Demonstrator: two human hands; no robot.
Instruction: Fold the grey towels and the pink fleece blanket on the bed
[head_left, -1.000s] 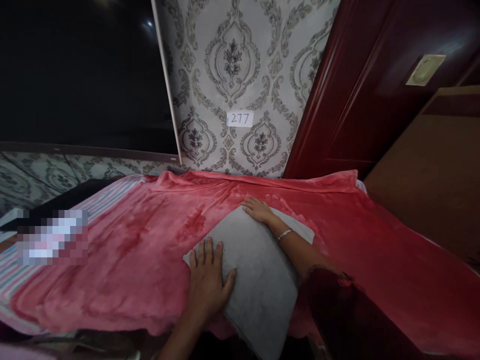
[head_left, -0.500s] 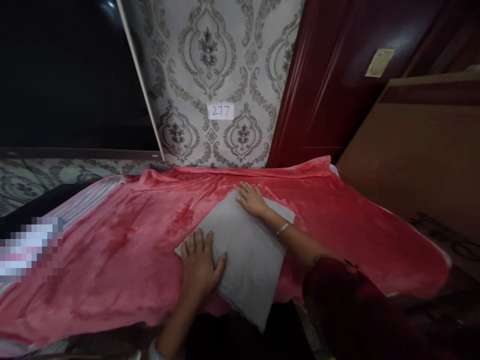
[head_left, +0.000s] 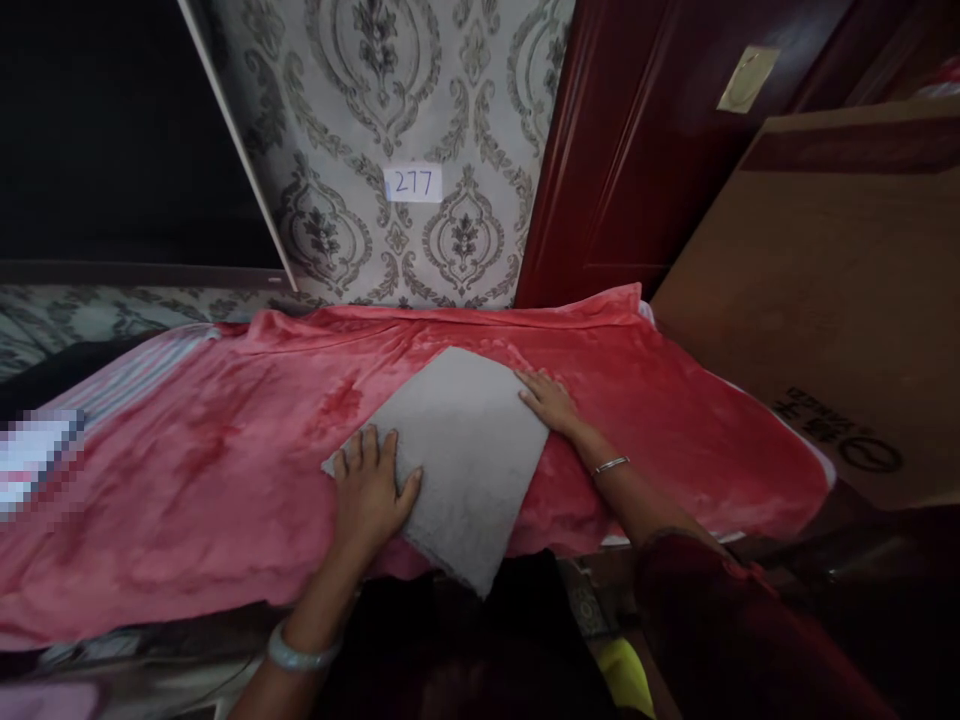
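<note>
A flat grey fleecy square pad (head_left: 469, 470) lies tilted like a diamond on a pink-red plush blanket (head_left: 187, 490). My left hand (head_left: 367, 490) rests palm down on the pad's left part, fingers spread, with a pale bangle (head_left: 304, 650) on its wrist. My right hand (head_left: 550, 402) lies flat at the pad's right edge, partly on the blanket, and a thin silver bracelet (head_left: 610, 466) circles that wrist. Neither hand grips anything. The pad's underside is hidden.
Behind the blanket stand damask wallpaper with a paper label reading 277 (head_left: 412, 184) and a dark red door (head_left: 600, 170). A large cardboard panel (head_left: 817, 300) stands at the right. A striped sheet (head_left: 135, 370) shows at the left. My dark red sleeve (head_left: 712, 630) fills the lower right.
The view has swung down and to the right. The pad has turned, and my right hand has shifted from its upper edge to its right edge. My left hand stays on it.
</note>
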